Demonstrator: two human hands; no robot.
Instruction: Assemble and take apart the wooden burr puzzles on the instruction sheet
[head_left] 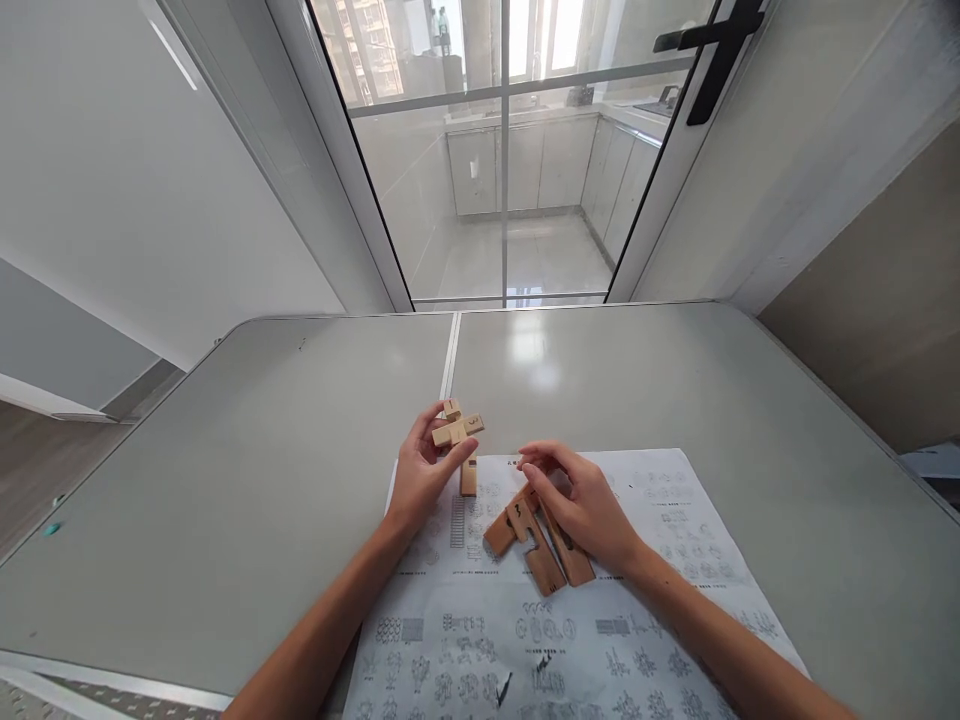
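Count: 1 cross-shaped assembly of wooden pieces, upright at left. About 3 loose notched wooden bars lying at right; overlap hides the exact number. 1 printed diagram sheet on 1 surface.

A pale grey folding table with a centre seam stands against a glass sliding door in a light frame with a black handle. Beyond the glass lies a bright room with white cabinets and a glossy floor. A white wall rises on the left, a brown panel on the right.
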